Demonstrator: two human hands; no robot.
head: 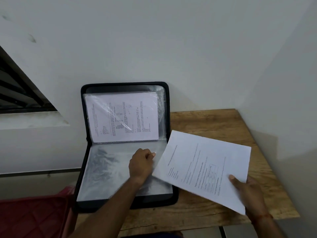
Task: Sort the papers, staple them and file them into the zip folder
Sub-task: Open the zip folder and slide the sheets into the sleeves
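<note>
A black zip folder (173,196) lies open on the wooden table (214,208), its upper half leaning against the wall. A printed sheet (123,115) sits in a clear sleeve of the upper half. My left hand (141,164) pinches the right edge of an empty clear sleeve (103,170) on the lower half. My right hand (247,191) holds a set of printed papers (202,167) by its near right corner, thumb on top. The papers hang tilted over the table, their left edge beside my left hand.
A white wall stands right behind the folder. A dark window frame (22,93) is at the left. Red cloth (34,217) lies at the lower left, beside the folder. Bare wood shows to the right of the folder and along the table's front edge.
</note>
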